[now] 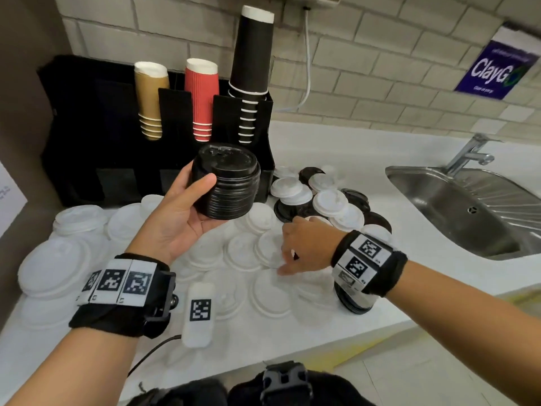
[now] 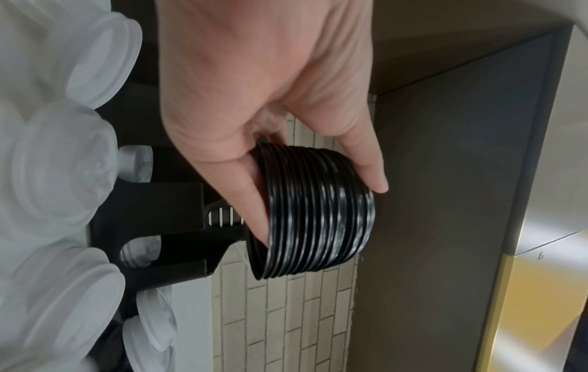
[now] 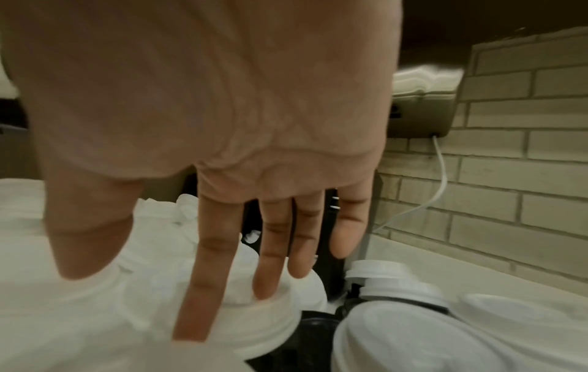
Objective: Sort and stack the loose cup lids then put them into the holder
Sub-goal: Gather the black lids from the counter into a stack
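My left hand (image 1: 187, 209) grips a thick stack of black cup lids (image 1: 227, 183) above the counter, thumb on one side and fingers on the other; the left wrist view shows the same black stack (image 2: 318, 214) in my left hand (image 2: 254, 125). My right hand (image 1: 295, 247) hovers low over the loose white lids (image 1: 243, 253), fingers straight and spread, holding nothing; the right wrist view shows those fingers (image 3: 206, 289) just above white lids (image 3: 264, 327). A mixed heap of white and black lids (image 1: 325, 197) lies further right. The black holder (image 1: 96, 130) stands at the back.
Gold (image 1: 149, 101), red (image 1: 202, 98) and black cup stacks (image 1: 251, 68) stand in the holder. A steel sink (image 1: 468, 206) with a tap lies at the right. A short black lid stack (image 1: 354, 303) sits under my right wrist. A white tagged device (image 1: 199, 315) lies near the front edge.
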`<action>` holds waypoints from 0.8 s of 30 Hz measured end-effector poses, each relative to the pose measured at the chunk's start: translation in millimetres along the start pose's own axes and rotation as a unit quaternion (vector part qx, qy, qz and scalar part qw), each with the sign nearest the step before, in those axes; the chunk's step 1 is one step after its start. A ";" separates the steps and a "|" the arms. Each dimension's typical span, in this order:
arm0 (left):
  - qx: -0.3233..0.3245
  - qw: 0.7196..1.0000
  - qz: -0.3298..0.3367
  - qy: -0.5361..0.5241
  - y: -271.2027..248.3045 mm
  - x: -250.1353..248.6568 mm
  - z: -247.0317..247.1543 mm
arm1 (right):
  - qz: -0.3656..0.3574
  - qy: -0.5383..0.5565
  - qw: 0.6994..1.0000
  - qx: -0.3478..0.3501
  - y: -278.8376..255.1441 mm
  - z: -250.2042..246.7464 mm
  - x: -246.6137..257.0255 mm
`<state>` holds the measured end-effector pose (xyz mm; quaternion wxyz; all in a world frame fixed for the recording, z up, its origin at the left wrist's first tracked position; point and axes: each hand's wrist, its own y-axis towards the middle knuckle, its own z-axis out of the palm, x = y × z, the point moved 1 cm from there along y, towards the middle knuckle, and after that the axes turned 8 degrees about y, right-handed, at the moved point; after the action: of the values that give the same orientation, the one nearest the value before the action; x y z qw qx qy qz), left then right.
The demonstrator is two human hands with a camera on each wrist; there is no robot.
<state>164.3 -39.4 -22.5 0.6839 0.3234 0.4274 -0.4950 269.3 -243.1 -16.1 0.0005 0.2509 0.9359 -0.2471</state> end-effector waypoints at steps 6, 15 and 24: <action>-0.003 1.000 0.004 -0.002 -2.5 -2.6 -0.4 | -0.011 0.085 0.995 -0.050 7.6 -15.8 1.3; 0.014 1.000 -0.006 -0.021 -2.3 5.0 12.0 | 0.053 0.090 0.994 0.018 -50.6 -4.5 -34.1; 0.053 0.998 -0.003 -0.026 0.5 7.0 21.1 | 0.138 -0.017 0.982 0.129 -69.0 49.7 -33.9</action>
<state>171.4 -60.3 -19.8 0.6753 0.3448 0.3839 -0.5270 260.4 -333.9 -23.6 0.0183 0.3718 0.8524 -0.3672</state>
